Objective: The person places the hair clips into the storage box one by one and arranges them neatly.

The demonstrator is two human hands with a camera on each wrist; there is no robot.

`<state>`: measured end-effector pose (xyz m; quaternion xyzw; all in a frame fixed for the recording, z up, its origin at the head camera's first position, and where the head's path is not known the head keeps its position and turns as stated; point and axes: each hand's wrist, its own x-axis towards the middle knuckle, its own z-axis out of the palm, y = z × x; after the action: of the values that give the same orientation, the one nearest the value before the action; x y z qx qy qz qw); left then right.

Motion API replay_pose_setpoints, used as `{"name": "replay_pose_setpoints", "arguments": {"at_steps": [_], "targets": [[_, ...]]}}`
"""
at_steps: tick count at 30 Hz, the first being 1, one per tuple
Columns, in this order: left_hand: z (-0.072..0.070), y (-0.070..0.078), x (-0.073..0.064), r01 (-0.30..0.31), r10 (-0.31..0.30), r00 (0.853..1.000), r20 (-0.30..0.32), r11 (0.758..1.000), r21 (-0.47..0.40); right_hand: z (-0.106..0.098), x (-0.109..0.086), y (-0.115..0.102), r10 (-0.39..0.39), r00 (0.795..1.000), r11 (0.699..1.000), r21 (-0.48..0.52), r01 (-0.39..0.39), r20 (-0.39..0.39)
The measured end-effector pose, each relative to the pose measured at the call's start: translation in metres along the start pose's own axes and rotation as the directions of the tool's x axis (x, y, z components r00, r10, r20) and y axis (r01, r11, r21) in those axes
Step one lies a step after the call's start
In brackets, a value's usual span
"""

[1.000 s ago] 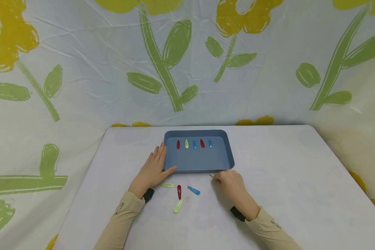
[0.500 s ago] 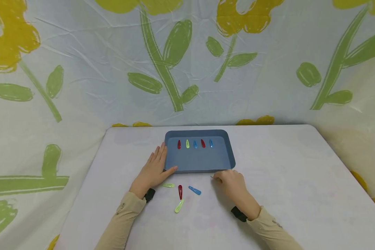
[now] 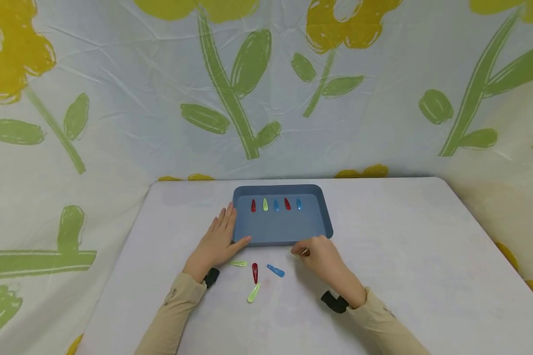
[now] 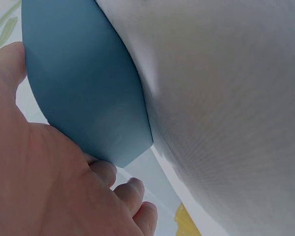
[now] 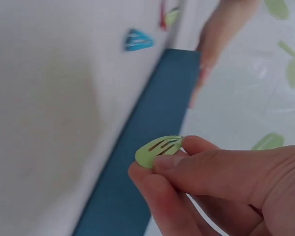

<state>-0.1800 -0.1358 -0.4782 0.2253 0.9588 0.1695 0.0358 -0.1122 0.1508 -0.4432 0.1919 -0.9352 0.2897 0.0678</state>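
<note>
"Right hand [image 3: 323, 255] pinches a green clip [image 5: 151, 152]; left hand [image 3: 215, 244] rests against the blue tray [image 3: 280, 229], fingers extended!"

"And that clip lies where?"

"Just outside the tray's near wall, long axis angled crosswise to it, right hand nearer!"

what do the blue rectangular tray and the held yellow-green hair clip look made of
The blue rectangular tray: matte, perhaps plastic or coated metal; its walls look smooth and even. The yellow-green teardrop hair clip: probably smooth painted metal, given its thin, slotted body.
</note>
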Motion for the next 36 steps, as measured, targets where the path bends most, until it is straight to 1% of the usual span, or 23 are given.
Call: {"name": "replay_pose_setpoints", "arguments": {"at_steps": [2,5,10,14,17,20,22,24,26,28,33,35,36], "targets": [[-0.001,0.000,0.000,0.001,-0.001,1.000,0.002,1.000,-0.002,-0.003,0.005,-0.004,-0.014,1.000,0.999,0.042,0.014,0.001],[-0.002,0.000,0.000,0.000,0.000,1.000,0.002,1.000,-0.001,-0.007,0.014,-0.011,-0.007,1.000,0.995,0.102,0.007,-0.002],[-0.001,0.000,0.000,0.000,0.000,1.000,0.009,1.000,-0.002,-0.012,0.033,-0.021,0.047,0.999,0.981,0.188,-0.044,-0.009],[0.000,-0.002,0.001,-0.003,0.003,1.000,0.009,1.000,-0.003,-0.015,0.049,-0.030,0.093,0.995,0.968,0.238,-0.081,-0.040],[0.001,-0.002,0.001,-0.008,0.008,1.000,0.001,1.000,-0.007,-0.016,0.060,-0.035,0.127,0.991,0.948,0.300,-0.107,-0.051],[0.001,-0.002,0.001,-0.010,0.010,1.000,-0.005,1.000,-0.013,-0.014,0.071,-0.039,0.164,0.985,0.917,0.376,-0.134,-0.050],[0.001,-0.002,0.001,-0.009,0.009,1.000,-0.005,1.000,-0.016,-0.010,0.078,-0.039,0.196,0.980,0.890,0.428,-0.159,-0.044],[0.000,-0.001,0.000,-0.010,0.010,1.000,-0.006,1.000,-0.020,-0.004,0.086,-0.039,0.238,0.971,0.851,0.488,-0.193,-0.031],[0.000,-0.001,0.000,-0.004,0.004,1.000,-0.006,1.000,-0.021,0.002,0.094,-0.038,0.272,0.962,0.808,0.548,-0.217,-0.021],[0.000,-0.001,0.000,-0.005,0.005,1.000,-0.008,1.000,-0.023,0.008,0.102,-0.037,0.308,0.951,0.757,0.608,-0.240,-0.008],[0.001,-0.001,0.002,0.001,0.000,1.000,0.005,1.000,-0.012,0.026,0.113,-0.032,0.358,0.933,0.639,0.724,-0.261,0.020],[0.001,-0.001,0.002,0.006,-0.005,1.000,0.010,1.000,-0.009,0.034,0.115,-0.029,0.379,0.925,0.603,0.749,-0.274,0.033],[0.001,-0.001,0.002,0.005,-0.005,1.000,0.008,1.000,-0.012,0.038,0.115,-0.027,0.390,0.920,0.592,0.755,-0.284,0.040]]}}
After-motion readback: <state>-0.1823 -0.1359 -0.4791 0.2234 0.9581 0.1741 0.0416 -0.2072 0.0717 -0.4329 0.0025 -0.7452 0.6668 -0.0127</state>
